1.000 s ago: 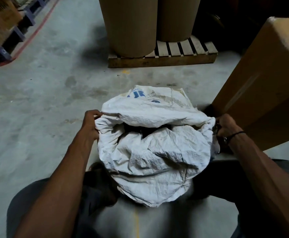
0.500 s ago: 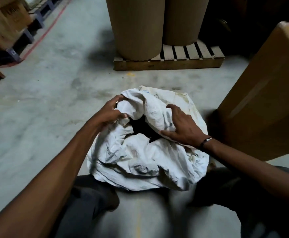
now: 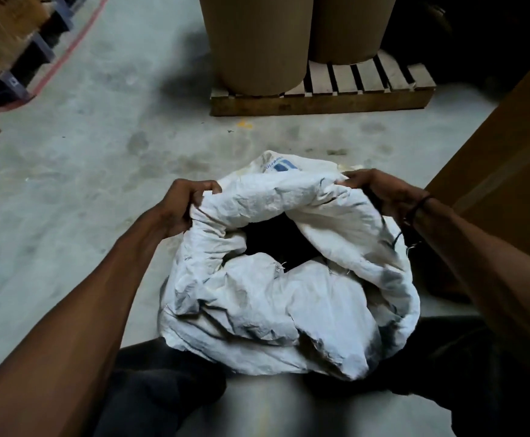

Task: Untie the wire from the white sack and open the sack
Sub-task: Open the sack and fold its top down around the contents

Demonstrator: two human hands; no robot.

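The white sack [image 3: 267,307] stands on the concrete floor between my knees, crumpled, with blue print on its far side. Its mouth gapes open over a dark inside [image 3: 276,244]. My left hand [image 3: 183,205] grips the rolled rim at the left. My right hand [image 3: 380,192] grips the rim at the far right. A thin dark strand, possibly the wire [image 3: 397,239], hangs by the right rim under my right wrist; I cannot tell whether it is held.
A wooden pallet [image 3: 320,100] with two tall brown cardboard drums [image 3: 257,42] stands ahead. A large cardboard box [image 3: 509,171] is close on the right. Stacked goods on pallets [image 3: 8,42] line the far left behind a red floor line.
Half a second ago both hands were near the middle of the sack's top. They have since moved apart to the rim's left and right, and the mouth has widened.
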